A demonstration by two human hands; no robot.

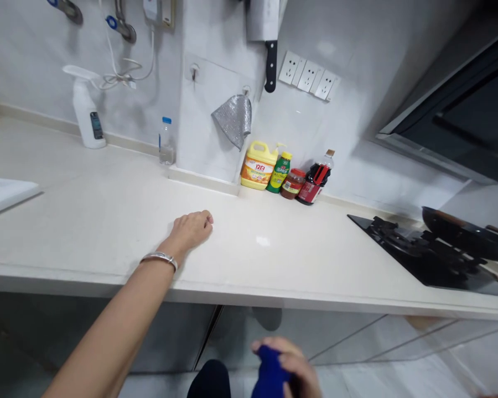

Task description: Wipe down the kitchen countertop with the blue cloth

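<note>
My left hand (190, 229) rests on the pale countertop (108, 221), knuckles up and fingers curled under, with nothing visible in it. A silver bracelet (160, 258) circles that wrist. My right hand (292, 367) hangs low in front of the cabinet doors, below the counter edge, closed round a blue cloth (269, 376). Both hands are well apart from the bottles at the back wall.
A yellow detergent jug (258, 165), green bottle (279, 172), red jar (292, 183) and dark sauce bottle (315, 179) stand against the wall. A spray bottle (86, 108) and small clear bottle (166, 141) stand left. A black hob (423, 254) with a wok (465, 232) lies right. A white board (4, 193) sits far left.
</note>
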